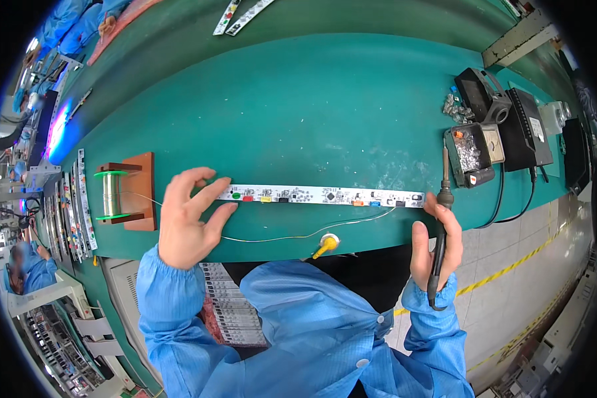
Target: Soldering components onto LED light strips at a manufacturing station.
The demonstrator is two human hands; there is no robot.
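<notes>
A long white circuit board strip (310, 194) with small coloured connectors lies across the green mat. My left hand (191, 219) has its thumb and index finger at the two long edges of the strip's left end. In my right hand (443, 245) is a soldering iron (439, 249), its tip pointing up and away from the board. A fingertip of that hand is close to the strip's right end; whether it touches cannot be told. Thin solder wire (272, 239) runs from a spool (113, 194) on a brown stand, below the strip, toward its right part.
A yellow plug (325, 247) sits at the table's front edge. On the right stand a box of metal shavings (467, 149), an iron holder (484, 96) and a black soldering station (529, 129). More strips (69, 212) lie at left. Co-workers in blue (79, 30) sit at far left.
</notes>
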